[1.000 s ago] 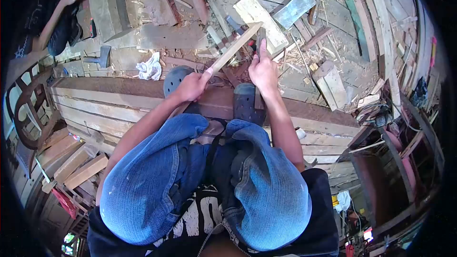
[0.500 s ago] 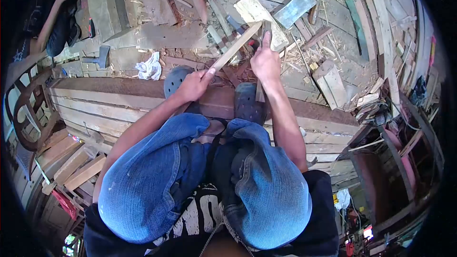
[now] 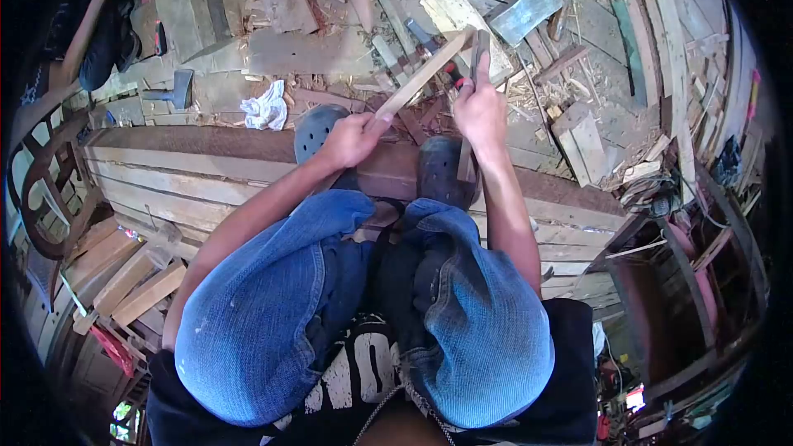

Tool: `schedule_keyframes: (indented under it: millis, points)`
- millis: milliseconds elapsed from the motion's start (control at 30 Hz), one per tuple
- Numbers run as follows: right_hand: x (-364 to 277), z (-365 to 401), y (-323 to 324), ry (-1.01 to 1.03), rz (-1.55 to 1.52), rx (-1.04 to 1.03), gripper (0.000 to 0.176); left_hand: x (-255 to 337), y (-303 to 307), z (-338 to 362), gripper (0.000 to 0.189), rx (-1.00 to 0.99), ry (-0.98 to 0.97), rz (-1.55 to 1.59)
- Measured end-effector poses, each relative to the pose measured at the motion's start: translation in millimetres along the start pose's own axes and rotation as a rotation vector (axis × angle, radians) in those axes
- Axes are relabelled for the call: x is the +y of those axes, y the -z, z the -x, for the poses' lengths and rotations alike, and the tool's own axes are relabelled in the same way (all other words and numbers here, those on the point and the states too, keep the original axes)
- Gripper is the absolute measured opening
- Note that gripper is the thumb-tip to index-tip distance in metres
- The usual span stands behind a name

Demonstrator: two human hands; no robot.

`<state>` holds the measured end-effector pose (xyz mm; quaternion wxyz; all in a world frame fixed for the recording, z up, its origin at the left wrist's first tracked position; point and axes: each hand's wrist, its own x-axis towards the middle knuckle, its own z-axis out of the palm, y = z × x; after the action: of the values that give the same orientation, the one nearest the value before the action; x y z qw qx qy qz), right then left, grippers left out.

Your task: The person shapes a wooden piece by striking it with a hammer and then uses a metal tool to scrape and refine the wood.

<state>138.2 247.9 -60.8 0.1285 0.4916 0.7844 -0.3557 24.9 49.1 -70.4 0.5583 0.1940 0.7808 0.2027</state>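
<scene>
My left hand (image 3: 353,142) is closed round the lower end of a light wooden strip (image 3: 425,74), which slants up to the right. The strip's far end lies over a pale wood block (image 3: 450,10) on the floor. My right hand (image 3: 481,111) grips a long, narrow, dark-topped piece (image 3: 480,43), held nearly upright, with a finger stretched along it. Its upper end meets the strip's tip in this view, and its lower end shows below my wrist. Between my hands lies a red-and-black handle (image 3: 453,74).
A long wooden beam (image 3: 182,144) crosses in front of my knees. Beyond it lie a hatchet (image 3: 178,92), a white cloth (image 3: 264,106), a grey slab (image 3: 524,12), a blue handle (image 3: 421,35) and wood shavings. Another person's arm (image 3: 91,21) shows at upper left.
The view has shifted slightly, so most things sit a little further right. My right hand's grip has changed, with the thumb now lower, and more of the red-and-black handle shows.
</scene>
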Motion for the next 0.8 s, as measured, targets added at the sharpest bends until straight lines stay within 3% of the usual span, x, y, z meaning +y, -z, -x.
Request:
schedule_keyframes:
  millis: [100,500,800]
  points:
    - [-3,-7,-14,0.081,0.026,0.029,0.058,-1,-1,-1,0.053,0.038,-0.028,-0.038]
    - [-6,-13,-13,0.006,0.097,-0.062,0.067,3,-6,5,0.042,0.101,-0.064,-0.141]
    - [19,1,-33,0.144,0.062,0.106,0.061,11,0,7,0.044,0.065,0.010,-0.097]
